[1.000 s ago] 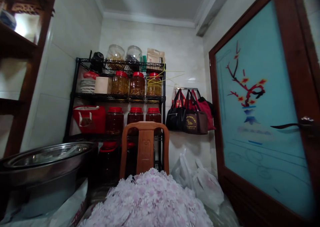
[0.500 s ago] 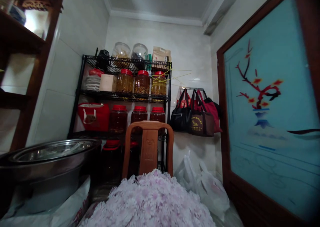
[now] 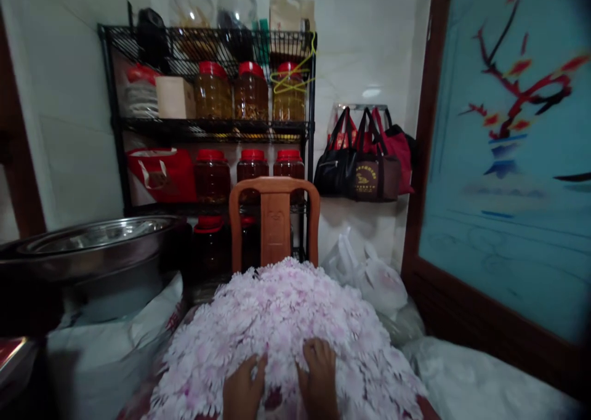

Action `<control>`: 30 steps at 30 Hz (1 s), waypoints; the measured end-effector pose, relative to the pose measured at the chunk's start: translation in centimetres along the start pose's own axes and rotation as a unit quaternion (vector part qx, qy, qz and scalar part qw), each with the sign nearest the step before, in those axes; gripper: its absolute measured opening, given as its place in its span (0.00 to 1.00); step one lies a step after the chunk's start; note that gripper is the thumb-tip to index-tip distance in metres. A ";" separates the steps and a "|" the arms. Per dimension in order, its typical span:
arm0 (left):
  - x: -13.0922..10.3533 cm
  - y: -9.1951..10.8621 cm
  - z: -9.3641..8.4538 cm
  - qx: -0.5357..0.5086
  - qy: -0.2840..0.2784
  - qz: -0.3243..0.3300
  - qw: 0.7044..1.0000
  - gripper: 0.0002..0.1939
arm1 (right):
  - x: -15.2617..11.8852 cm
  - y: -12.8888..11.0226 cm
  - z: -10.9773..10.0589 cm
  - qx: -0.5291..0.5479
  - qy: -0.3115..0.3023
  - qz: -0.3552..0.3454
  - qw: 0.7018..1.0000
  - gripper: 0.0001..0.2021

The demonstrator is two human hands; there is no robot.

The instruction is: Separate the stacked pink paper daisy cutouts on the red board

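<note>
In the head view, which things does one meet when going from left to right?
Basin, left hand, right hand, brown bag, door.

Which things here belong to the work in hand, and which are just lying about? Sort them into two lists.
In the work, it seems:
- flowers, with the left hand and right hand at their near part

Just about:
- chair
- jars
- rack
- handbags
- basin
- sack
</note>
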State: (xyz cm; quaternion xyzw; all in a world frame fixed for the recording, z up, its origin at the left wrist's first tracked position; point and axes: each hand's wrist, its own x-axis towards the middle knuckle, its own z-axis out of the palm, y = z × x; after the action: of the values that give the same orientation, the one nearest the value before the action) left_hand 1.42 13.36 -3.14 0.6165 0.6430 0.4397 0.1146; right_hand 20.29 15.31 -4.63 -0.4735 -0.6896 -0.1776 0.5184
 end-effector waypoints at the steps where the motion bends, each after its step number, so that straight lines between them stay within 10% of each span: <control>1: -0.1 0.3 -0.3 0.008 -0.005 -0.005 1.000 0.25 | 0.1 -0.4 -0.6 0.015 -0.014 0.007 1.000 0.19; 11: -1.0 3.1 -0.7 0.072 0.099 0.048 0.991 0.16 | 1.5 -1.6 -2.8 0.113 -0.090 0.114 0.983 0.14; 16: -1.8 4.8 -1.2 0.041 0.173 0.177 0.968 0.14 | 1.3 -1.4 -3.0 0.147 -0.108 0.116 0.976 0.14; 23: -2.4 5.4 -0.8 -0.003 0.008 0.354 0.935 0.13 | 1.2 -1.5 -2.8 0.160 -0.163 0.063 0.972 0.08; 30: -1.8 4.2 -0.6 -0.058 0.073 0.271 0.958 0.14 | 1.5 -1.5 -2.7 0.188 -0.190 0.095 0.959 0.09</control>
State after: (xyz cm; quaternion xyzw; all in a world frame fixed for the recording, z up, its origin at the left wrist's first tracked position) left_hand 4.28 10.87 -0.50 0.7264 0.4316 0.5345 -0.0203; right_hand 20.44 13.32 -1.83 -0.4560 -0.7482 0.0986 0.4718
